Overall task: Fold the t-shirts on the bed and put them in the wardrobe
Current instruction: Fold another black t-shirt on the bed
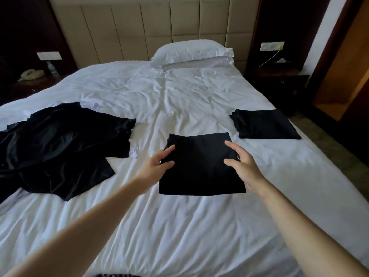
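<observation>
**Holding a folded black t-shirt at both side edges, mid-bed**

Gripping from either side, the two hands have the folded black t-shirt (199,166) between them over the middle of the bed (179,226). The left hand (157,164) is at the shirt's left edge, with forefinger and thumb lying on top of the cloth and the other fingers hidden behind the edge. The right hand (242,162) mirrors it at the right edge: forefinger and thumb on top, the remaining fingers curled round the side. Whether the shirt rests on the sheet or is raised a little off it cannot be told.

To the right, near the bed's edge and apart from the held shirt, lies a stack of folded black t-shirts (265,124). To the left sprawls a heap of unfolded black t-shirts (56,144), with bits of white cloth (93,104) showing at its far rim.

At the head of the bed two white pillows (191,52) are piled against the padded headboard (155,27). On the left nightstand (26,86) stand a telephone (32,73) and a water bottle (52,68). The right nightstand (279,80) carries a tissue box (282,60), under a wall socket panel (272,46) with a pale cable plugged in.
</observation>
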The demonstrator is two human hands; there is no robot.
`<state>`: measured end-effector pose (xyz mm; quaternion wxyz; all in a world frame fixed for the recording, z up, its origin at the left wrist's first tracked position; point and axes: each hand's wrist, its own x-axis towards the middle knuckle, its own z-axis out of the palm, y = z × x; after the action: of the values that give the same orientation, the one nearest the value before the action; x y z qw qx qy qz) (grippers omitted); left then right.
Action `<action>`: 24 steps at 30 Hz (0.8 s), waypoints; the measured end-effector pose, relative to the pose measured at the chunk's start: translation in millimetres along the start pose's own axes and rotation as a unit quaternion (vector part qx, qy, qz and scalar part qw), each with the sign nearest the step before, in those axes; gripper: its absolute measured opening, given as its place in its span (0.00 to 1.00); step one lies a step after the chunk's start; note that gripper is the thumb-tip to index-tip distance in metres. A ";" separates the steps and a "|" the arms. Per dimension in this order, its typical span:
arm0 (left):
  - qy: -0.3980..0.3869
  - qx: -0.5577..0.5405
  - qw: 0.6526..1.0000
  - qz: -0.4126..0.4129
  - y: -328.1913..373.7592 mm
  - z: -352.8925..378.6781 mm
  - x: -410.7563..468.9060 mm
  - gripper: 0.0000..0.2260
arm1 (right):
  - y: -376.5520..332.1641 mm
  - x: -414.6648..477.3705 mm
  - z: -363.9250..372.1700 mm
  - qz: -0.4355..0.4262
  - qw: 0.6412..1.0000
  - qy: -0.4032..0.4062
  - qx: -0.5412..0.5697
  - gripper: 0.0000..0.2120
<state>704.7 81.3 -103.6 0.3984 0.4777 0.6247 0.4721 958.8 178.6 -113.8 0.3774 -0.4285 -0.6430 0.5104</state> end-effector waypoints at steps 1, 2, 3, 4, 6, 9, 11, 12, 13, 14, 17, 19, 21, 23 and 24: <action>-0.005 0.004 1.000 0.002 7.5 10.5 12.6 0.23 | -0.2 8.2 -13.5 -0.002 1.000 0.006 -0.003 0.27; -0.010 0.007 1.000 0.004 14.6 21.1 25.5 0.23 | -0.5 16.2 -26.8 -0.004 1.000 0.011 -0.006 0.28; -0.015 0.010 1.000 0.006 21.2 31.4 38.2 0.24 | -0.9 24.7 -40.0 -0.003 1.000 0.017 -0.008 0.27; -0.020 0.012 1.000 0.009 27.6 42.3 51.1 0.24 | -1.0 33.5 -53.3 -0.001 1.000 0.024 -0.007 0.27; -0.029 0.014 0.999 0.013 39.6 63.9 77.6 0.24 | -0.9 52.0 -79.5 0.002 0.999 0.034 -0.009 0.27; -0.039 0.015 0.999 0.012 54.9 95.0 118.3 0.24 | 4.4 83.3 -116.9 -0.002 0.998 0.051 -0.022 0.27; -0.049 0.016 0.999 0.011 62.6 114.5 145.5 0.24 | 10.0 105.9 -139.9 -0.005 0.997 0.066 -0.026 0.27; -0.056 0.016 0.998 0.010 66.0 124.1 159.3 0.25 | 13.6 117.8 -151.1 -0.007 0.997 0.075 -0.026 0.27; -0.064 0.017 0.998 0.008 69.0 132.8 172.6 0.26 | 17.0 128.9 -161.3 -0.008 0.996 0.082 -0.027 0.27; -0.073 0.019 0.997 0.005 71.5 140.7 185.4 0.27 | 20.8 139.9 -170.7 -0.009 0.996 0.088 -0.029 0.27; -0.091 0.025 0.996 -0.002 76.8 163.8 226.3 0.29 | 35.4 175.0 -197.4 0.001 0.994 0.104 -0.028 0.28; -0.100 0.030 0.994 -0.005 79.3 179.5 251.3 0.30 | 44.9 196.6 -212.4 0.008 0.993 0.117 -0.028 0.28; -0.108 0.037 0.993 -0.004 80.4 194.9 274.2 0.31 | 52.7 215.6 -225.1 0.013 0.991 0.131 -0.026 0.28; -0.111 0.043 0.993 -0.002 80.1 209.2 294.2 0.32 | 59.5 233.6 -235.8 0.017 0.989 0.146 -0.025 0.28; -0.112 0.045 0.993 -0.001 79.9 215.4 303.0 0.32 | 61.4 241.6 -240.5 0.019 0.988 0.152 -0.026 0.28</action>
<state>858.2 428.9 -91.3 0.4446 0.5443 0.5975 0.3861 1106.7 491.8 -115.7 0.4502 -0.5227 -0.5829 0.4293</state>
